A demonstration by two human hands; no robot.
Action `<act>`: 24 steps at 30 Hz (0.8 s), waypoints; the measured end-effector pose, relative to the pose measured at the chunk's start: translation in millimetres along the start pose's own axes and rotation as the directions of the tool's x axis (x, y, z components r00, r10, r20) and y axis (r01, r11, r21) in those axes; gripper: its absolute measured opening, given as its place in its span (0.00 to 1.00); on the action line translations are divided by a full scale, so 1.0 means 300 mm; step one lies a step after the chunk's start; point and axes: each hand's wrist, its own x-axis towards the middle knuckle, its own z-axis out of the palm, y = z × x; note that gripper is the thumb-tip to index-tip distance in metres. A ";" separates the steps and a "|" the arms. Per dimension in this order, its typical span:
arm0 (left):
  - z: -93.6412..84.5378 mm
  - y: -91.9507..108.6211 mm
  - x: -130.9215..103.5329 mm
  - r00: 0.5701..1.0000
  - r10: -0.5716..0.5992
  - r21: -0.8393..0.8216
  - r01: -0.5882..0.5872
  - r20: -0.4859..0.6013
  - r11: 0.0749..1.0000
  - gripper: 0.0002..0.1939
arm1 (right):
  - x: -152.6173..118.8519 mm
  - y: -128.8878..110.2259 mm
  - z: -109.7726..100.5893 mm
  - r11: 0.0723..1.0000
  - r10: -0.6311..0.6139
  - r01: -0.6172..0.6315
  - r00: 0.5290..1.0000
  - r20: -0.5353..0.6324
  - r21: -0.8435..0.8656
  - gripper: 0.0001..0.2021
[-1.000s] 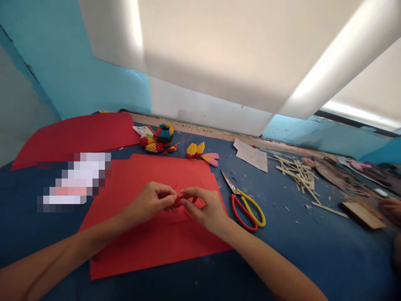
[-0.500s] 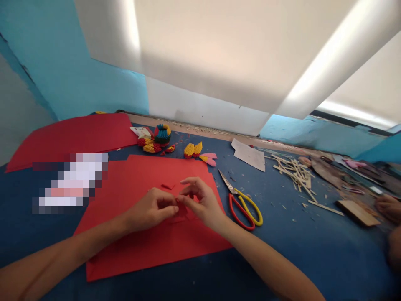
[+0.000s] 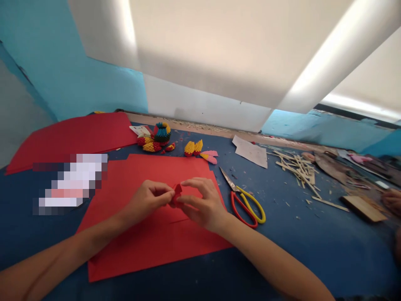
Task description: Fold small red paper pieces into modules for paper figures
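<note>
Between my two hands is a small folded piece of red paper (image 3: 177, 191), held just above a large red sheet (image 3: 125, 251). My left hand (image 3: 152, 196) pinches its left edge between thumb and fingers. On the other side, my right hand (image 3: 202, 202) has its fingertips around the piece's right side, thumb and index closing on it. Part of the small piece is hidden by the fingers. To the right of my right hand lie scissors (image 3: 239, 198) with one red and one yellow handle, blades pointing away.
Behind the sheet stand folded-paper models: a blue-yellow ring (image 3: 162, 132) and yellow-red pieces (image 3: 193, 148). More red sheets (image 3: 78, 136) lie far left. Thin sticks (image 3: 296, 169), a white paper (image 3: 249, 151) and a wooden block (image 3: 363, 208) are rightward, near another person's hand (image 3: 391, 201).
My hands have lifted slightly, and the small red paper between them now shows as an upright fold. My right hand's fingers have come closer around it. The view has shifted slightly.
</note>
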 end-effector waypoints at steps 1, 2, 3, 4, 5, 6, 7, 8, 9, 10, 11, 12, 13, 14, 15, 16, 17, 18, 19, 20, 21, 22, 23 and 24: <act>0.001 0.000 0.000 1.000 -0.011 0.000 0.011 0.002 1.000 0.12 | 0.002 -0.002 -0.001 1.000 0.011 -0.011 1.000 -0.007 0.002 0.04; 0.003 0.001 -0.001 1.000 -0.019 0.001 0.019 0.004 1.000 0.12 | 0.005 -0.005 -0.002 0.999 0.034 -0.034 0.999 -0.008 0.011 0.03; 0.005 0.002 -0.003 1.000 -0.021 0.004 0.021 0.005 1.000 0.12 | 0.008 -0.008 -0.003 0.997 0.066 -0.066 0.998 -0.007 0.027 0.03; 0.008 0.005 -0.005 1.000 -0.017 0.011 0.017 0.004 1.000 0.12 | 0.011 -0.011 -0.004 0.993 0.105 -0.105 0.994 -0.008 0.055 0.03; 0.010 0.007 -0.008 1.000 -0.004 0.023 0.004 0.000 1.000 0.12 | 0.013 -0.015 -0.004 0.984 0.152 -0.150 0.988 -0.010 0.097 0.03; 0.012 0.010 -0.012 1.000 0.011 0.043 -0.011 -0.003 0.999 0.12 | 0.015 -0.018 -0.002 0.967 0.205 -0.201 0.979 -0.009 0.155 0.03; 0.014 0.013 -0.015 1.000 0.028 0.069 -0.028 -0.007 0.997 0.12 | 0.017 -0.022 0.001 0.941 0.264 -0.257 0.965 0.000 0.221 0.03; 0.015 0.014 -0.018 0.999 0.043 0.099 -0.042 -0.012 0.994 0.12 | 0.019 -0.027 0.005 0.904 0.327 -0.318 0.945 0.017 0.286 0.03; 0.016 0.015 -0.020 0.998 0.055 0.128 -0.052 -0.017 0.990 0.12 | 0.021 -0.031 0.009 0.859 0.392 -0.383 0.919 0.044 0.338 0.03; 0.017 0.014 -0.022 0.998 0.064 0.154 -0.060 -0.022 0.986 0.13 | 0.022 -0.035 0.014 0.810 0.456 -0.449 0.887 0.075 0.376 0.03; 0.017 0.012 -0.023 0.997 0.073 0.174 -0.067 -0.025 0.982 0.13 | 0.024 -0.039 0.018 0.762 0.512 -0.509 0.852 0.107 0.401 0.03; 0.018 0.009 -0.023 0.996 0.081 0.188 -0.074 -0.029 0.979 0.13 | 0.026 -0.043 0.022 0.718 0.558 -0.557 0.819 0.134 0.418 0.04; 0.018 0.006 -0.023 0.996 0.088 0.198 -0.080 -0.032 0.977 0.13 | 0.028 -0.046 0.025 0.683 0.592 -0.591 0.792 0.150 0.429 0.04; 0.019 0.003 -0.023 0.995 0.093 0.206 -0.084 -0.035 0.975 0.14 | 0.029 -0.049 0.029 0.658 0.615 -0.612 0.773 0.156 0.438 0.04; 0.020 0.001 -0.022 0.995 0.096 0.213 -0.085 -0.038 0.973 0.14 | 0.030 -0.051 0.031 0.644 0.631 -0.622 0.761 0.152 0.445 0.04; 0.021 -0.001 -0.022 0.995 0.095 0.220 -0.085 -0.039 0.972 0.14 | 0.030 -0.052 0.034 0.639 0.641 -0.627 0.754 0.141 0.446 0.04; 0.022 -0.001 -0.023 0.995 0.093 0.225 -0.082 -0.038 0.971 0.14 | 0.030 -0.053 0.035 0.642 0.646 -0.627 0.752 0.129 0.442 0.04; 0.023 -0.001 -0.023 0.995 0.089 0.226 -0.079 -0.035 0.971 0.14 | 0.030 -0.053 0.037 0.646 0.649 -0.626 0.751 0.117 0.437 0.03; 0.024 -0.001 -0.024 0.996 0.085 0.225 -0.076 -0.031 0.971 0.14 | 0.030 -0.053 0.039 0.647 0.651 -0.625 0.751 0.109 0.436 0.03; 0.024 -0.001 -0.024 0.996 0.083 0.223 -0.075 -0.028 0.972 0.13 | 0.030 -0.053 0.040 0.644 0.654 -0.625 0.749 0.107 0.440 0.03; 0.024 0.000 -0.025 0.996 0.082 0.223 -0.073 -0.030 0.972 0.13 | 0.030 -0.053 0.041 0.635 0.660 -0.628 0.744 0.106 0.449 0.03; 0.024 -0.001 -0.024 0.996 0.085 0.226 -0.075 -0.034 0.971 0.13 | 0.030 -0.053 0.043 0.618 0.670 -0.635 0.734 0.111 0.463 0.03; 0.024 -0.002 -0.023 0.995 0.091 0.232 -0.079 -0.039 0.969 0.14 | 0.031 -0.052 0.046 0.590 0.684 -0.647 0.719 0.127 0.484 0.03; 0.024 -0.004 -0.022 0.994 0.099 0.237 -0.085 -0.046 0.968 0.14 | 0.032 -0.050 0.048 0.548 0.699 -0.659 0.699 0.150 0.514 0.03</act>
